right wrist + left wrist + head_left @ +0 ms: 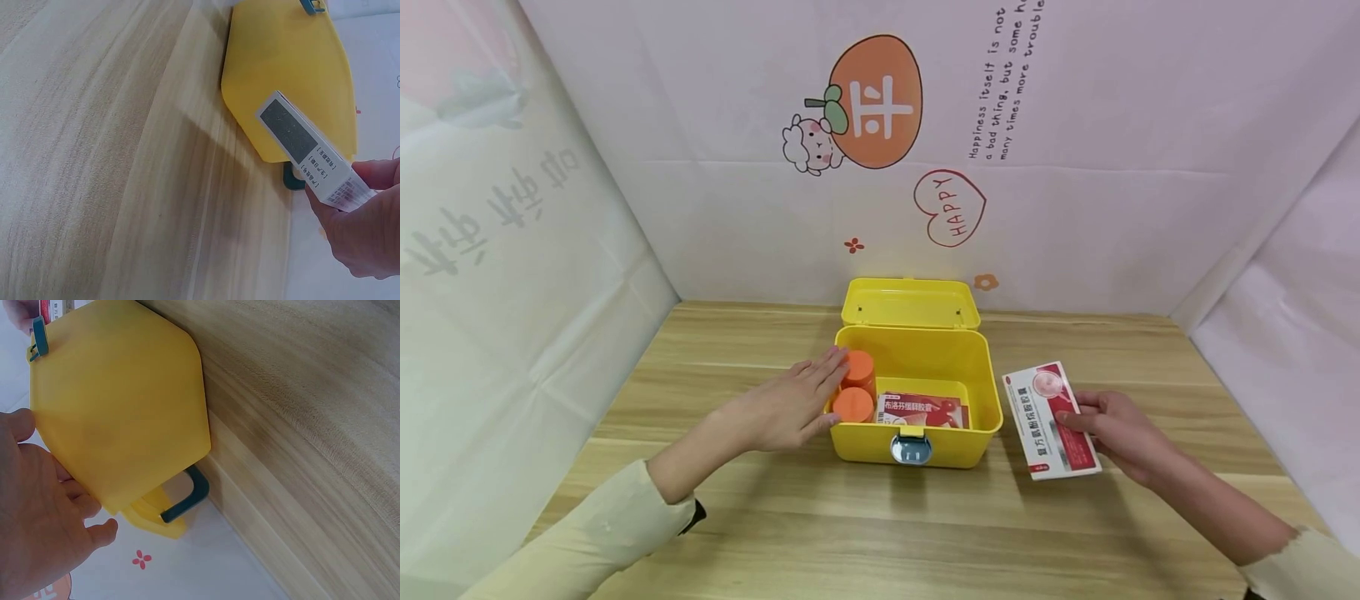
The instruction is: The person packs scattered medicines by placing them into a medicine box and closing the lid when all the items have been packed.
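Note:
A yellow case stands with its lid tipped back. Two orange-capped bottles are inside at its left, beside red-and-white medicine boxes. My left hand lies at the case's left rim with fingers extended, the fingertips by the bottle caps; whether they touch the caps I cannot tell. To the right of the case, my right hand holds a white and red medicine box by its right side, thumb on the front face. In the right wrist view the box's printed narrow end shows.
Everything stands on a wood-grain table. Behind it hangs a white printed cloth, with more cloth at both sides. The case has a blue-grey front latch and a dark green handle.

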Demonstrator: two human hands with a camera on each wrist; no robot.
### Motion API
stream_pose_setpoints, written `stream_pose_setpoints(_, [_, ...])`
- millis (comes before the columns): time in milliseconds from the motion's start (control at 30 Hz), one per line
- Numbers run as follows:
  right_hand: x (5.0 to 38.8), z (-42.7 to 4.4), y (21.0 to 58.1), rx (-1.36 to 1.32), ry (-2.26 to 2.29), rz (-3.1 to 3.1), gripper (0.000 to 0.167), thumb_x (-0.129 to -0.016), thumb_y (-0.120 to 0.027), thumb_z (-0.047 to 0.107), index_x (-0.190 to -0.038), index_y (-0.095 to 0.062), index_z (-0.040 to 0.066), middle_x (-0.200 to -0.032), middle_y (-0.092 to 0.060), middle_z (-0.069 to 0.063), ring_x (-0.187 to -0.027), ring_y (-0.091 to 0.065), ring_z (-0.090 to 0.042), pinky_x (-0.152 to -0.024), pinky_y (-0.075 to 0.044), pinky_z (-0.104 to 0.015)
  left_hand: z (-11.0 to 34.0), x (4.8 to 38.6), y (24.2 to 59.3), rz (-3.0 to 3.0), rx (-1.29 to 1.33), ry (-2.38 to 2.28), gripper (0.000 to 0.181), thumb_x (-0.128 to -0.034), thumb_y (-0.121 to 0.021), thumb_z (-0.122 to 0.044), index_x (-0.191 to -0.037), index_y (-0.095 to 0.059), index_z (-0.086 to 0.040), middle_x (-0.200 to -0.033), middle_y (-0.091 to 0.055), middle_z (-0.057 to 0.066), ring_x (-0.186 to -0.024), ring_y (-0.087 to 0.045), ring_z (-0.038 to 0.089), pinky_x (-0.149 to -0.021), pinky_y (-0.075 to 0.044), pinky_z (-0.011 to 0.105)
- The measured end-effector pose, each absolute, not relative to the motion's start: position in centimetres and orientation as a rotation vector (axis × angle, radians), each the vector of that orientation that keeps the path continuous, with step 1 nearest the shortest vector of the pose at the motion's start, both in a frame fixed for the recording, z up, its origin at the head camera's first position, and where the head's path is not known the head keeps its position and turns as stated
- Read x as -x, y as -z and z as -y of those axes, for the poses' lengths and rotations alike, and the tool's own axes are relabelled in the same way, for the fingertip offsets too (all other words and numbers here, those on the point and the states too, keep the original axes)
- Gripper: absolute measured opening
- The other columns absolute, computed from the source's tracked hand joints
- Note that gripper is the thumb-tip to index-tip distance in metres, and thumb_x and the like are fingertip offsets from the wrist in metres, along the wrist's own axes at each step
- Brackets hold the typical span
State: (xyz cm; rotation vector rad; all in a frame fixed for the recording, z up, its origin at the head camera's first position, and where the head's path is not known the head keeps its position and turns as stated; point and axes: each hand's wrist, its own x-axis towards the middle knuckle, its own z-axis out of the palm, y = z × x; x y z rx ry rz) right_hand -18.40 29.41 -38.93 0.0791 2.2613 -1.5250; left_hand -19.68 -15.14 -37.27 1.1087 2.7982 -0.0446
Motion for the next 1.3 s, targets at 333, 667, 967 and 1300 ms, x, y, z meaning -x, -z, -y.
stream_pose_setpoints(333, [18.3,-29.8,38.4,-0.025,1.588,-2.24,0.065,-0.101,-0.055,0.011,-0.146,-0.022,-0.022,-0.106,-0.072,0.0,-0.087,-0.07,-0.008,-0.075,-0.062,-0.031,15.2,19.8,37.3,-2.799,-1.11,0.054,0.073,-0.1062,-0.033,-0.049,-0.159,-0.014,-0.001,-0.168,-0.005,0.014,-0.157,-0.007,0.029,-0.125,-0.021,0.051])
stream_pose_setpoints(667, [18.5,-30.1,37.3,-0.008,1.601,-2.24,0.065,-0.101,-0.053,0.01,-0.145,-0.019,-0.023,-0.101,-0.071,0.005,-0.086,-0.07,-0.006,-0.075,-0.062,-0.029,15.2,19.8,37.3,-2.796,-1.098,0.057,0.074,-0.1061,-0.032,-0.05,-0.159,-0.013,-0.002,-0.168,-0.004,0.014,-0.157,-0.006,0.029,-0.125,-0.021,0.05])
stream_pose_setpoints(967, [18.4,-30.1,36.7,0.024,1.645,-2.218,0.064,-0.101,-0.054,0.01,-0.144,-0.021,-0.023,-0.098,-0.072,0.009,-0.086,-0.071,-0.007,-0.076,-0.062,-0.029,15.1,19.7,37.2,-2.789,-1.088,0.049,0.074,-0.1062,-0.033,-0.049,-0.159,-0.012,-0.002,-0.169,-0.004,0.013,-0.157,-0.006,0.028,-0.125,-0.02,0.05])
stream_pose_setpoints(1300, [18.5,-30.1,35.9,0.054,1.656,-2.251,0.068,-0.101,-0.057,0.012,-0.147,-0.02,-0.022,-0.1,-0.07,0.011,-0.087,-0.071,-0.007,-0.076,-0.062,-0.03,15.1,19.7,37.1,-2.783,-1.08,0.056,0.074,-0.1059,-0.033,-0.049,-0.159,-0.012,-0.003,-0.169,-0.003,0.013,-0.157,-0.005,0.028,-0.125,-0.02,0.05])
